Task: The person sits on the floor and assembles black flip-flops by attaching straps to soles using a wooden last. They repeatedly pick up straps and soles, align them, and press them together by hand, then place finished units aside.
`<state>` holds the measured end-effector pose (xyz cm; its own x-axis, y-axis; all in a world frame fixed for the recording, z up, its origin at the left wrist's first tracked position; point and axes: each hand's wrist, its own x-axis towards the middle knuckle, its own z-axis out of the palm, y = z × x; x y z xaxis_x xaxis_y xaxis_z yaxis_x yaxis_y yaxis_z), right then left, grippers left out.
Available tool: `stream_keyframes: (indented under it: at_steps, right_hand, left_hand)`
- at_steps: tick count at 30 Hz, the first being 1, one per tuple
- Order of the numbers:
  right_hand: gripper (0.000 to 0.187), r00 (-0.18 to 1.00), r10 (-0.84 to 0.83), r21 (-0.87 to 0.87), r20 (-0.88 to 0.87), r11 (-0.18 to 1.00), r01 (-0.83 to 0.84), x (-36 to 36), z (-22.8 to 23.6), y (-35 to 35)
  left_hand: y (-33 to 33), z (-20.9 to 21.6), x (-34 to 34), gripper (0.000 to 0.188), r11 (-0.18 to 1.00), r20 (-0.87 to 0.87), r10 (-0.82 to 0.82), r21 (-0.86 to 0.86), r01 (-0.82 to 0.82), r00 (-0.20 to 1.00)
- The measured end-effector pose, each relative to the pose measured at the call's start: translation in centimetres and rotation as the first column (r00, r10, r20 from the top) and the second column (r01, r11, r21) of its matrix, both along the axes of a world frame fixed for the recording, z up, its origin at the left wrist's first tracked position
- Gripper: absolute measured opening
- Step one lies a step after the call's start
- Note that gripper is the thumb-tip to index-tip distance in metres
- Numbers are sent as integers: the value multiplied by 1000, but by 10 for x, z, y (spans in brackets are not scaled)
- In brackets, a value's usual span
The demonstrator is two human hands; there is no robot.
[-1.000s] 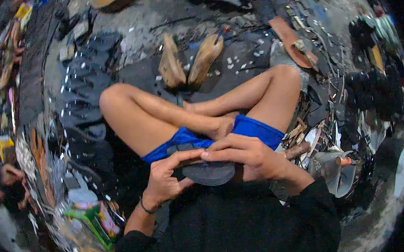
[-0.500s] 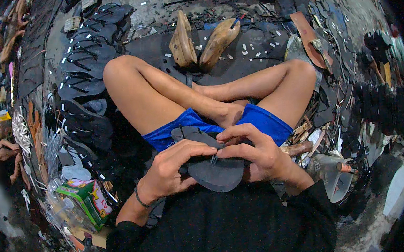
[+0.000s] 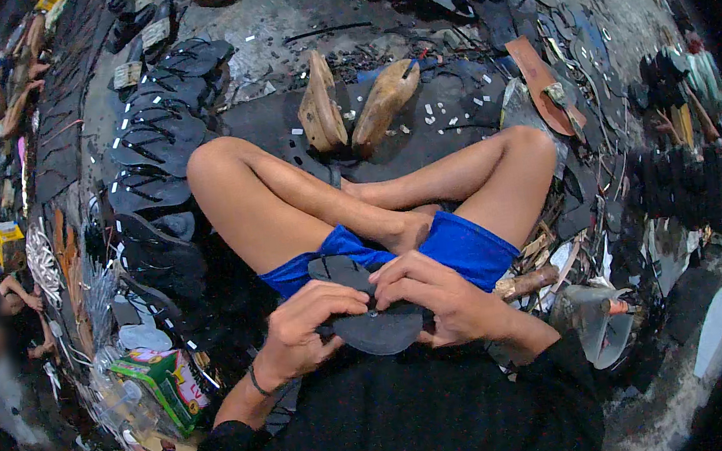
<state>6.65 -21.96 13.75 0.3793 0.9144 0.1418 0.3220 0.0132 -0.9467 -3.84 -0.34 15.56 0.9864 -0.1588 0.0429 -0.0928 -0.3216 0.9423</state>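
Observation:
A dark flip-flop (image 3: 382,335) is held in front of my torso, above my crossed legs. My left hand (image 3: 305,325) grips its left edge, thumb underneath and fingers bent over the top. From the other side, my right hand (image 3: 439,298) closes on the same flip-flop, its fingertips pinching at the middle by the strap. The two hands' fingertips almost meet there, and they hide much of the strap. Beyond my shins stand two wooden shoe lasts, the left one (image 3: 320,108) upright and the right one (image 3: 386,106) leaning.
Black sandals (image 3: 158,145) line the left side. A brown sole (image 3: 538,82) lies at the right, far from me. Near my left elbow sits a green box (image 3: 161,388); by my right forearm are a wooden stick (image 3: 527,282) and a clear plastic container (image 3: 596,333). Another person's arm (image 3: 25,297) shows far left.
The surroundings sit lower in the picture as the view tilts up. Both hands keep hold of the flip-flop; my right fingers have bent in closer to its middle.

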Motion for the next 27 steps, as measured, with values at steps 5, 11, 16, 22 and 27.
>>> stream_keyframes:
  at_steps: [5, 11, 16, 22, 27]
  right_hand:
    - [32, 935, 251, 142, -251, 965, -221, 30, -34, 30]
    - [43, 697, -541, -111, 471, 747, 655, 124, -150, 173]
    - [81, 704, -433, -449, 563, 555, 700, 118, -190, 191]
    - [60, 641, -745, -569, 186, 449, 688, 166, -223, 181]
    - [55, 289, -336, -142, -896, 835, 531, 120, -126, 76]
  left_hand:
    - [4, -17, -14, 30, 975, -105, 200, -74, -209, 974]
    - [10, -20, 10, 30, 655, -361, 639, -207, -727, 679]
    - [-27, -60, 4, 60, 288, -553, -32, -802, -523, 832]
    - [-10, -103, 37, 65, 393, -400, 29, -838, -378, 916]
    - [19, -109, 68, 64, 246, -364, 293, -865, -437, 884]
